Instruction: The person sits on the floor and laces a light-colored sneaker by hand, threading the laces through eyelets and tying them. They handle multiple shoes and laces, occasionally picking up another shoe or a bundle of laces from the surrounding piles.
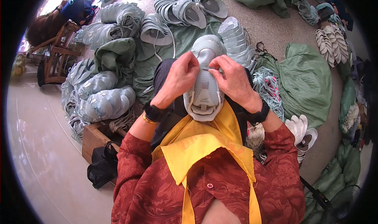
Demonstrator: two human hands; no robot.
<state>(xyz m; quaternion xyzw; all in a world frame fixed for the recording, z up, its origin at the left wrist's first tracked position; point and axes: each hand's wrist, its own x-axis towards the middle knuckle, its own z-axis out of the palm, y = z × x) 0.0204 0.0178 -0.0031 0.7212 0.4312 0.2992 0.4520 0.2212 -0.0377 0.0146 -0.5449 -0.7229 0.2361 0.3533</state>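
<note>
Fingers [193, 62] of left hand [178, 77] bent, tips nearly together, hold unclear. Pale grey shoe upper [204, 84] at upper centre of frame, long axis near-vertical, rounded toe [205, 44] toward top edge. Right hand [237, 80]: thumb and forefinger nearly meet, grip unclear.

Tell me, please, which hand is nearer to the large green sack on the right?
Right. The right hand is left of the green sack, beside the pale grey shoe; the left hand is farther left, on the shoe's other side.
</note>
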